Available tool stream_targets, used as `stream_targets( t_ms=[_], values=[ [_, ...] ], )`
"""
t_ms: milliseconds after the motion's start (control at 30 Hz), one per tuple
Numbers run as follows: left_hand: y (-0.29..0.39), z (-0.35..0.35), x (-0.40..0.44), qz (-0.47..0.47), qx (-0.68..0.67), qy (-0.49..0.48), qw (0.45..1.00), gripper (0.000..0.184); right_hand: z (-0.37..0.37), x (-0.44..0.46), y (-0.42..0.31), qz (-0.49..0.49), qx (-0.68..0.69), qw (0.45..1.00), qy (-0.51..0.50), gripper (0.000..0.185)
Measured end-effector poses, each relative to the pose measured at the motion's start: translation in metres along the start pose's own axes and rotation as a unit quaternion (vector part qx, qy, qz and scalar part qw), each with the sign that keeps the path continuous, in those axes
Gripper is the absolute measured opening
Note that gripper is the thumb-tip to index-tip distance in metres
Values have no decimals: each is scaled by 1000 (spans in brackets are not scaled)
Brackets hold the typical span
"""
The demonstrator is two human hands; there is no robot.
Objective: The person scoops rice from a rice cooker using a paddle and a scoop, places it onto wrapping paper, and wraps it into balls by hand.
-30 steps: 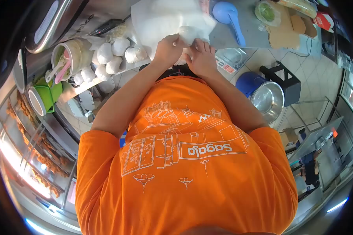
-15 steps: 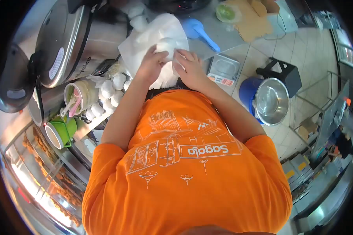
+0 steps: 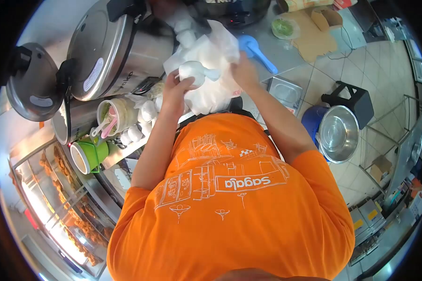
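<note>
My left hand (image 3: 177,90) is closed around a small round white bag (image 3: 191,74), whose twisted neck (image 3: 212,74) points right. Under and behind it spreads a white sheet or larger bag (image 3: 211,99), crumpled and partly covered. At that sheet's right edge is my right hand (image 3: 244,73), smeared by motion, so its fingers are unclear. A blue rice scoop (image 3: 258,52) lies on the counter just beyond the right hand. Several similar white bundles (image 3: 148,111) are heaped left of my left forearm.
Large steel rice cookers (image 3: 112,51) stand at left. Below them are a white tub (image 3: 111,114) with spoons and a green bucket (image 3: 90,157). A scale (image 3: 285,92), a steel bowl (image 3: 338,133) and a black stool (image 3: 349,104) are at right. Fried food (image 3: 75,206) fills a lit case.
The round bag has come up off the sheet in my left hand, its twisted neck now visible. My right hand has moved away to the right. The whole view has shifted slightly.
</note>
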State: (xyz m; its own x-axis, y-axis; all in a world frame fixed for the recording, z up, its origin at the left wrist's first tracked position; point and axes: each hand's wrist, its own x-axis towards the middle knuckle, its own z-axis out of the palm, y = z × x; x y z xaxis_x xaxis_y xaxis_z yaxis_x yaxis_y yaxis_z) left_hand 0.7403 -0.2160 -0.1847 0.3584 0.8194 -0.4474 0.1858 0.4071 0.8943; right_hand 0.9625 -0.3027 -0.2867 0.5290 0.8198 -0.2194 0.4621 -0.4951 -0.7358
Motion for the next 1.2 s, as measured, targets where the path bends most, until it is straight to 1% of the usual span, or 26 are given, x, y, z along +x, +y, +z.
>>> stream_targets(
  t_ms=[33, 67, 100, 133, 167, 200, 300, 333, 367, 400, 433, 467, 500, 567, 600, 667, 700, 767, 800, 867, 900, 967, 1000, 1033, 1067, 1200],
  values=[
    [6, -7, -5, -57, -143, -14, 988, 51, 14, 10, 21, 51, 72, 996, 10, 57],
    [15, -10, -14, -74, -188, -14, 979, 49, 23, 19, 30, 100, 143, 985, 17, 52],
    [18, -15, -18, -66, -194, -3, 979, 49, 24, 23, 26, 88, 141, 986, 10, 52],
    [19, -19, -21, -50, -227, 1, 973, 45, 25, 19, 20, 127, 366, 919, -77, 48],
    [20, -24, -24, -36, -260, 6, 965, 42, 28, 9, 15, 166, 565, 791, -164, 43],
    [19, -30, -26, -36, -291, 18, 956, 40, 14, -2, -10, 202, 626, 721, -220, 40],
    [29, -39, -30, -28, -356, 12, 934, 40, 34, -6, -16, 237, 633, 678, -289, 38],
    [33, -40, -31, -22, -340, 17, 940, 40, 53, 1, 0, 232, 571, 714, -332, 45],
    [32, -41, -32, -17, -347, 22, 938, 40, 51, 2, 2, 231, 564, 717, -339, 45],
    [32, -43, -32, -14, -343, 19, 939, 39, 48, 3, 4, 158, 331, 872, -325, 52],
    [31, -44, -31, -12, -338, 16, 941, 39, 45, 6, 8, 70, 72, 954, -284, 60],
    [29, -46, -31, -10, -342, 20, 939, 39, 49, 12, 13, 72, 19, 959, -272, 71],
    [26, -46, -31, -20, -336, 25, 941, 38, 52, 14, 22, 72, 15, 959, -275, 71],
    [20, -43, -28, -31, -337, 28, 940, 38, 16, 6, -13, 52, -147, 965, -211, 74],
    [17, -42, -28, -43, -348, 26, 936, 38, 4, 5, -21, 52, -154, 964, -211, 74],
    [18, -35, -28, -53, -365, 25, 929, 38, -14, 5, -29, 165, -39, 952, -254, 79],
    [20, -30, -30, -58, -352, 30, 934, 40, -20, -2, -27, 163, -45, 953, -252, 79],
    [22, -24, -26, -58, -345, 35, 936, 42, -34, -23, -23, 27, -167, 985, -25, 77],
    [20, -22, -25, -44, -331, 28, 942, 44, -43, -32, -24, 25, -172, 985, -24, 77],
    [21, -15, -20, -28, -320, 20, 947, 47, -68, -43, -42, -60, -343, 936, 52, 75],
    [23, -10, -19, -8, -308, 40, 950, 49, -78, -47, -52, -60, -346, 935, 53, 75],
    [23, 1, -17, 5, -292, 51, 955, 52, -91, -61, -75, -219, -168, 957, 84, 71],
    [22, 7, -15, 18, -270, 71, 960, 54, -92, -70, -90, -211, -170, 958, 90, 71],
    [23, 14, -12, 33, -247, 89, 964, 56, -88, -78, -109, -201, 0, 980, -3, 69],
    [27, 22, -13, 34, -245, 76, 966, 56, -82, -84, -122, -189, 171, 963, -93, 68],
    [38, 52, -26, 147, -134, 49, 979, 57, -42, -75, -120, -183, 219, 957, -60, 64]
  ],
)
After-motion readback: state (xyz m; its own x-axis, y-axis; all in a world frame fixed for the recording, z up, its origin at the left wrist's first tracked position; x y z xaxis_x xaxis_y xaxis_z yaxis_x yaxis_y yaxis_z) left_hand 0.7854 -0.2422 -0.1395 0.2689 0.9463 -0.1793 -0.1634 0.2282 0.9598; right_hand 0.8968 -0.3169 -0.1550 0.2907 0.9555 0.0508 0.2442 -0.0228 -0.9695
